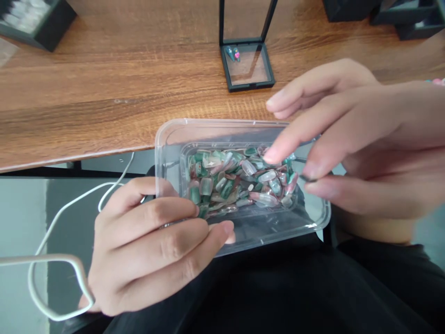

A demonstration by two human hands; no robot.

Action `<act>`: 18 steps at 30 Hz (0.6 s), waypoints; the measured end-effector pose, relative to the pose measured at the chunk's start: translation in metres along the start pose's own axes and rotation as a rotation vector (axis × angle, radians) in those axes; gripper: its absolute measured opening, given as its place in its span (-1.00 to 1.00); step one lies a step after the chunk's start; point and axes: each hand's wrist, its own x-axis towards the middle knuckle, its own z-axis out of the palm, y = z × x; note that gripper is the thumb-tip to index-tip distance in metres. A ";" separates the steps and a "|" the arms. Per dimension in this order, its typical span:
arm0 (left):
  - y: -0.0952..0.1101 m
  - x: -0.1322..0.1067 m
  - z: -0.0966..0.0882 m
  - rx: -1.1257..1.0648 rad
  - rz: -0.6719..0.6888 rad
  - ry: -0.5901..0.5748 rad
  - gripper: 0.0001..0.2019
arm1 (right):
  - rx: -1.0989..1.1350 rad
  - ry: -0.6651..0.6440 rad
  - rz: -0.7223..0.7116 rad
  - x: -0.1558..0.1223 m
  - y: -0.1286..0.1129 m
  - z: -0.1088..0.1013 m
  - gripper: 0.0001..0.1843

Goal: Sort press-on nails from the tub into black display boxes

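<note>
My left hand (153,246) grips the near left corner of a clear plastic tray (174,134), held over my lap below the table edge. The tray holds several small green, pink and clear press-on nails (236,181). My right hand (351,139) hovers over the tray's right side. Its index fingertip touches the nails near the tray's far right, while the thumb and another finger are pressed together beside the pile; anything between them is too small to make out.
A wooden table (121,79) lies ahead. On it stands an open black display box (247,65) with a couple of decorated nails inside. Black boxes sit at the far left (34,21) and far right (410,16). A white cable (59,218) loops by my left wrist.
</note>
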 end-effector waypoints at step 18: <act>-0.020 0.027 -0.005 -0.012 0.457 -0.103 -0.61 | 0.230 0.337 -0.219 -0.022 0.035 0.039 -0.51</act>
